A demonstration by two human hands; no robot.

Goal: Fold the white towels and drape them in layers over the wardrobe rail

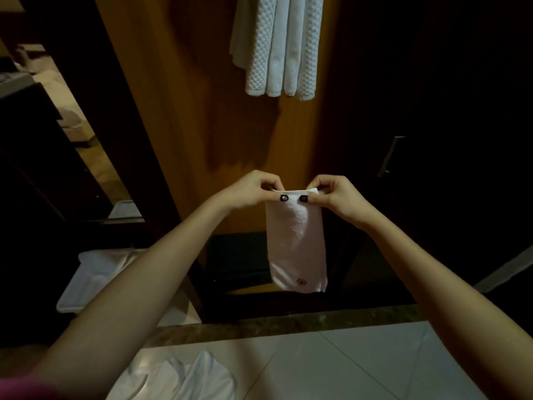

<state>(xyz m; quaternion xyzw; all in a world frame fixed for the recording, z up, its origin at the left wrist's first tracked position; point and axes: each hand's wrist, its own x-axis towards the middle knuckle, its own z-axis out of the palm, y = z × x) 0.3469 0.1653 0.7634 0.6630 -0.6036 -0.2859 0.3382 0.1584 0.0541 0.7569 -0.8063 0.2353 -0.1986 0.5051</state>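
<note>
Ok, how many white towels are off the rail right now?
3. The folded towel hangs pinched between the left hand and right hand; a second towel lies at lower left; a rumpled towel lies at the bottom edge. Others may be out of view.

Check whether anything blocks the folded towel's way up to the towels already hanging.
Nothing visible does. The left hand and right hand pinch the folded towel by its top edge; between it and the hanging towels there is only open space in front of the wooden panel. The rail itself is out of frame.
</note>
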